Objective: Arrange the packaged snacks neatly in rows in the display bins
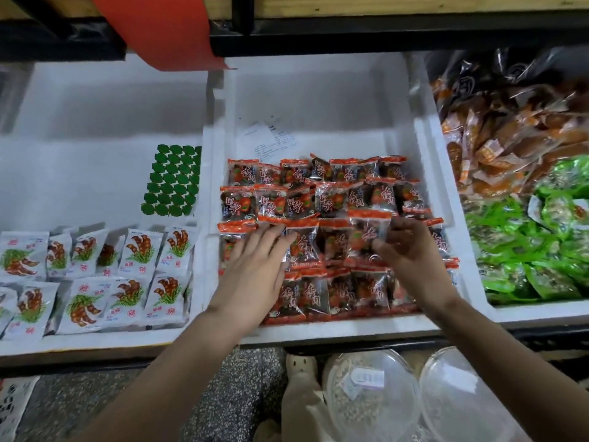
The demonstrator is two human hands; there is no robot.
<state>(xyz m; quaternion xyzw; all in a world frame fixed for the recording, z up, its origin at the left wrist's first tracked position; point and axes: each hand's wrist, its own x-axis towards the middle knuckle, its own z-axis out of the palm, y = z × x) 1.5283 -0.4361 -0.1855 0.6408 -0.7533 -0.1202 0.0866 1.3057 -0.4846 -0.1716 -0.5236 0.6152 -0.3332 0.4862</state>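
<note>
Right hand [404,250] has thumb and curled fingers pinched on the right edge of one red snack packet [366,231]. It holds that packet a little above the third row from the back, right of the bin's middle; the hand is blurred, so the exact finger placement is hard to read. Left hand [251,266] lies flat with straight fingers on the packets near the left wall of the same row, its fingertips just beside the held packet's neighbour.

Both hands work in the middle foam bin [350,330], where the red snack packets [331,199] lie in four rough rows filling the front half. A paper slip [271,138] lies on the bare floor of the bin behind the back row.

At the left, another foam bin [95,341] holds white snack packets [137,253] in two rows along its front edge, with a green dotted sheet [173,183] by its right wall. At the right, a third bin [541,311] holds orange-brown packets [497,138] at the back and green packets [526,250] at the front, heaped loosely. A red paper sheet [159,27] hangs from the shelf above.
</note>
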